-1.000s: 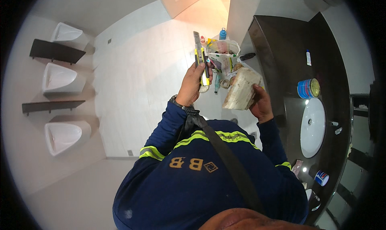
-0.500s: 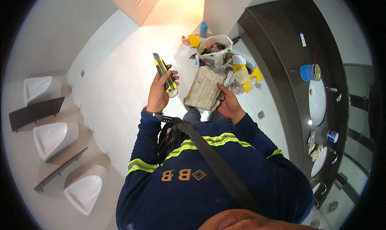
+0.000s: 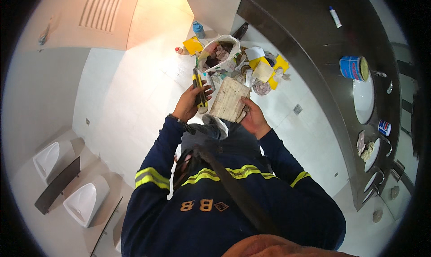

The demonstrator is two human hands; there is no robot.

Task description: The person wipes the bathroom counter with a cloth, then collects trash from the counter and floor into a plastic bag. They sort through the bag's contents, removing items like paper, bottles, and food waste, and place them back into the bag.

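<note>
My left hand (image 3: 186, 106) is closed around a yellow and black utility knife (image 3: 200, 94), which points away from me toward the bag. In my right hand (image 3: 256, 118) is a flat, off-white, stained slab (image 3: 230, 99), gripped at its right edge with the thumb on top. What the slab is made of I cannot tell. Knife and slab are side by side, apart from each other. Just beyond them stands an open white bag (image 3: 236, 48), filled with crumpled scraps.
Around the bag lie yellow pieces (image 3: 193, 46), a blue bottle (image 3: 198, 30) and crumpled plastic (image 3: 261, 87). On the right, a dark counter (image 3: 310, 37) carries a blue can (image 3: 352, 68), a smaller can (image 3: 384, 127), a tube (image 3: 335, 17) and basins (image 3: 364, 100). Urinals (image 3: 87, 203) line the left wall.
The view has shifted, showing more of the floor by the bag. My left hand and the knife have come nearer the slab and the bag. Both hands keep their hold.
</note>
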